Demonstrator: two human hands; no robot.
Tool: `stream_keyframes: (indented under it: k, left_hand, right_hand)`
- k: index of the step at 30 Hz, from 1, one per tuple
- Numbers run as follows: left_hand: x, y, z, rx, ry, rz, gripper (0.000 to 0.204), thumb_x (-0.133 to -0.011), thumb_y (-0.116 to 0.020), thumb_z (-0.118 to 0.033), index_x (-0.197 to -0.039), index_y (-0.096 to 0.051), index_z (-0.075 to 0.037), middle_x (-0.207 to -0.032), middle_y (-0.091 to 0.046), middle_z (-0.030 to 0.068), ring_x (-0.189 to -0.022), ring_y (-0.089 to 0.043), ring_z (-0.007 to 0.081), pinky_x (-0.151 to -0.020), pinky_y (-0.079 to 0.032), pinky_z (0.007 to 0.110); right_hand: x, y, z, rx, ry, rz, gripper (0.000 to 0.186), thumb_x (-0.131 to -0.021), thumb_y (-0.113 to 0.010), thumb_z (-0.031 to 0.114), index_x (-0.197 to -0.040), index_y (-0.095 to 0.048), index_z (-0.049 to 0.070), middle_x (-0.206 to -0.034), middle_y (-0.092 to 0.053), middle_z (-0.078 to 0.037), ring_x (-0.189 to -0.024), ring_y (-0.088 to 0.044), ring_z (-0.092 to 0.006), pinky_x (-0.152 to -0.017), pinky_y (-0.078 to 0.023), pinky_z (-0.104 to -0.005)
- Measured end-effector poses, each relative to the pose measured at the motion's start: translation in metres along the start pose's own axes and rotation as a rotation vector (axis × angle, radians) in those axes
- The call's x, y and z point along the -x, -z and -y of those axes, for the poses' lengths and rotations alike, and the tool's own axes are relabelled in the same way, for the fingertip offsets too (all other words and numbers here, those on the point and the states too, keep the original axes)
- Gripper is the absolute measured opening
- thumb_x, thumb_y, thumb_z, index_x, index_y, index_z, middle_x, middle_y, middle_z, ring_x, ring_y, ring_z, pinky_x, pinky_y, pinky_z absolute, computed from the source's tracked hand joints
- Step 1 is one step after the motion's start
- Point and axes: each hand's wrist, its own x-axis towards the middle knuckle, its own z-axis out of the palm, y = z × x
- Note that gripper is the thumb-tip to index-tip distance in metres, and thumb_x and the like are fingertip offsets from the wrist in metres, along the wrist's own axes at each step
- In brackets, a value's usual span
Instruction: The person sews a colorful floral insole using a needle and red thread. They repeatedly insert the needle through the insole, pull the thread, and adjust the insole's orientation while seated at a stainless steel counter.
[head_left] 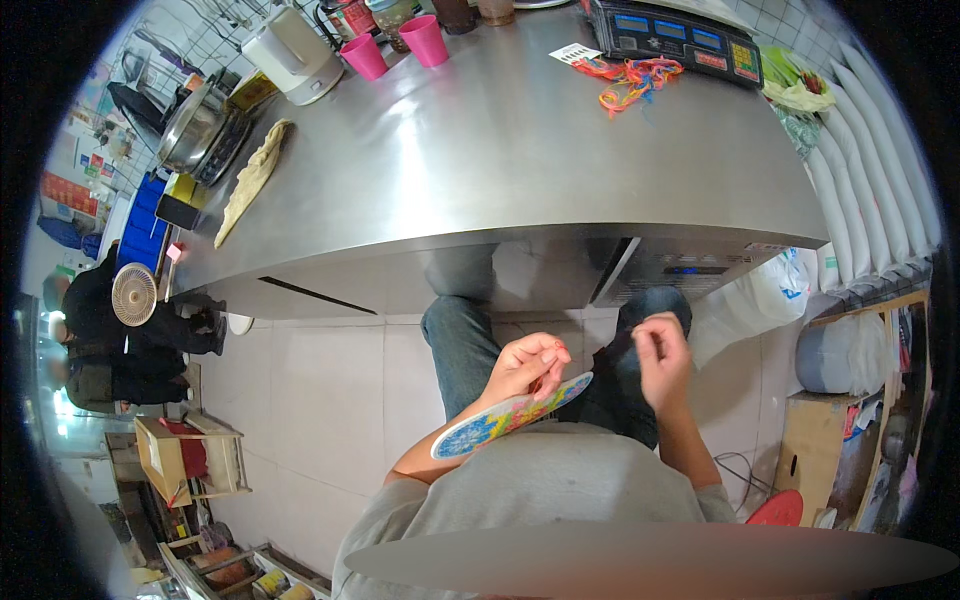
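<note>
A long, rounded insole point(490, 427) with a white edge and a blue, yellow, green and red pattern lies slanted in front of my body. My left hand point(527, 368) is closed on its far part, fingers curled, with a small spot of red at the fingertips. To the right, apart from the insole, my right hand point(662, 358) is raised with thumb and fingers pinched together. Whatever sits in that pinch is too small to make out. On the counter beyond lies a loose tangle of coloured threads point(630, 80), mostly orange, red and blue.
The steel counter point(480, 170) spans the space ahead. A scale point(675, 42), pink cups point(424, 42), a white kettle point(291, 56) and a cloth point(252, 183) stand or lie on it. Several people are at far left. White sacks point(850, 170) line the right; a stool point(776, 508) is behind.
</note>
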Motion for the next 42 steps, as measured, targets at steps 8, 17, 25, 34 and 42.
stream_keyframes:
  k: [8, 17, 25, 34, 42]
  left_hand:
    - [0.003, -0.006, -0.002, 0.012, 0.069, -0.029, 0.019, -0.094, -0.046, -0.014, -0.094, -0.058, 0.001, -0.055, -0.045, 0.0008, -0.043, -0.036, 0.0055, -0.040, -0.028, 0.020]
    - [0.003, -0.002, 0.000, 0.027, 0.068, 0.015, 0.020, -0.094, -0.044, -0.014, -0.096, -0.058, 0.001, -0.053, -0.044, 0.0007, -0.042, -0.035, 0.0060, -0.039, -0.028, 0.020]
    - [0.004, -0.003, 0.004, -0.001, 0.122, 0.063, 0.023, -0.095, -0.045, -0.016, -0.098, -0.058, 0.002, -0.051, -0.044, -0.0006, -0.042, -0.037, 0.0049, -0.040, -0.028, 0.019]
    - [0.002, -0.004, 0.004, 0.105, 0.101, 0.038, 0.023, -0.095, -0.044, -0.017, -0.099, -0.056, 0.002, -0.050, -0.041, -0.0007, -0.040, -0.034, 0.0050, -0.039, -0.028, 0.020]
    - [0.002, -0.005, 0.003, 0.066, 0.106, 0.027, 0.022, -0.095, -0.044, -0.017, -0.098, -0.057, 0.001, -0.049, -0.041, -0.0012, -0.040, -0.034, 0.0050, -0.039, -0.027, 0.020]
  right_hand:
    - [-0.018, -0.025, 0.077, 0.302, 0.622, 0.090, 0.019, -0.066, -0.065, 0.001, -0.083, -0.058, 0.005, -0.077, -0.058, -0.007, -0.068, -0.055, -0.0254, -0.060, -0.041, -0.0354]
    - [-0.016, -0.027, 0.072, 0.339, 0.626, 0.125, 0.018, -0.067, -0.064, 0.001, -0.083, -0.058, 0.003, -0.077, -0.057, -0.007, -0.068, -0.054, -0.0246, -0.063, -0.042, -0.0353]
    - [-0.020, -0.032, 0.062, 0.244, 0.666, 0.027, 0.020, -0.065, -0.064, -0.001, -0.083, -0.058, 0.004, -0.073, -0.059, -0.008, -0.065, -0.054, -0.0245, -0.059, -0.042, -0.0349]
    - [-0.019, -0.022, 0.058, 0.334, 0.707, 0.067, 0.023, -0.062, -0.063, -0.001, -0.084, -0.059, 0.003, -0.078, -0.059, -0.007, -0.068, -0.053, -0.0241, -0.060, -0.042, -0.0341]
    - [-0.019, -0.026, 0.058, 0.374, 0.754, 0.068, 0.026, -0.061, -0.063, -0.001, -0.086, -0.060, 0.005, -0.079, -0.058, -0.006, -0.070, -0.053, -0.0231, -0.061, -0.043, -0.0342]
